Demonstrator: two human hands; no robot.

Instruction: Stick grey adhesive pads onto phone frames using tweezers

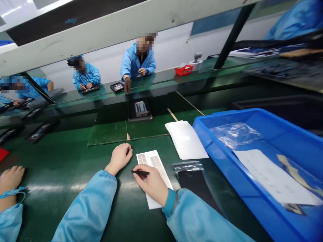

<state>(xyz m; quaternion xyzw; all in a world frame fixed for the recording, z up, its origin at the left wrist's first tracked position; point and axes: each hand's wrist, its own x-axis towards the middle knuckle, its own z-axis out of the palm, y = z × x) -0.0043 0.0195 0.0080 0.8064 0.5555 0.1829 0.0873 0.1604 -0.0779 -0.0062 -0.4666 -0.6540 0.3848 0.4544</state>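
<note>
My right hand (151,183) is closed in a pinch on a slim black pointed tool (140,172), held over a narrow white sheet (161,168). Whether the tool is a pen or tweezers I cannot tell. Rows of small greyish-brown rectangles are on the sheet, and my hand covers part of it. To the left of the sheet, my left hand (120,157) rests on the green table (75,161) with its fingers curled in; nothing shows in it. Right of the sheet lies a clear zip bag (194,178) with something flat and dark inside.
A stack of white paper (188,139) lies beside a large blue bin (217,161) holding plastic film and papers. Ahead, a black tray (140,112) sits on the line. Another person's hand (11,179) rests at far left. Several co-workers in blue sit across, below an overhead beam (101,33).
</note>
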